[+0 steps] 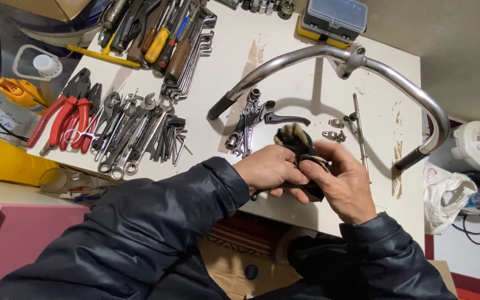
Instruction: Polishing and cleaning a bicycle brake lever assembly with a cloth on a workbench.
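Observation:
My left hand [270,169] and my right hand [343,180] meet over the near edge of a white table [301,83]. Both grip a dark, dirty rag [295,139] wrapped around a small dark metal part whose end pokes out below my left hand. Just beyond the rag lie a black brake lever [284,118] and a small heap of wrenches and sockets [245,125]. A chrome handlebar [329,55] with black grips arches across the table behind them.
Small chrome fittings [337,129] and a thin rod [360,130] lie to the right. Spanners and hex keys [140,130], red-handled pliers [65,114] and screwdrivers [162,36] cover the left. A parts box [333,19] sits at the back; a white plastic bag [445,194] hangs right.

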